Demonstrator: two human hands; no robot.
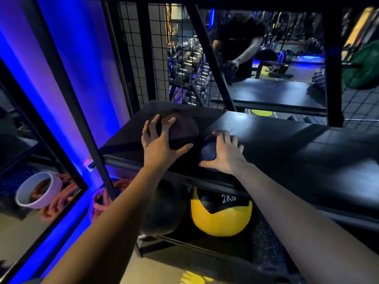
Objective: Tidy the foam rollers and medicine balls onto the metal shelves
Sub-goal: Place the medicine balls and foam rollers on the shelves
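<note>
**A:** Where are the balls sitting right now?

**B:** Both are resting on the upper metal shelf (276,144), near its front left corner. The left grip (162,144) is spreading wide over the maroon ball (181,130), fingers curving round its top and thumb hooking the near side. The right grip (223,152) is cupping the smaller blue ball (208,151), fingers draping over it and thumb tucking along the front. The two balls are lying just beside each other; whether they are touching, I cannot tell.

**A:** So how would you be seating them?

**B:** I am thinking: ease each one back from the front edge before loosening either grip; the shelf is looking flat and slick, so a ball may be rolling forward. Nestling them together could be steadying them.

**A:** Anything crowding the spot?

**B:** The diagonal brace (211,64) is crossing behind the shelf, so there is a limit to pushing back. The slanted front post (82,119) is hemming in the left side. Below, a yellow medicine ball (221,216) and a black ball (166,210) are filling the lower shelf, with a speckled foam roller (266,242) to their right. A coiled rope (100,199) is lying by the post.
</note>
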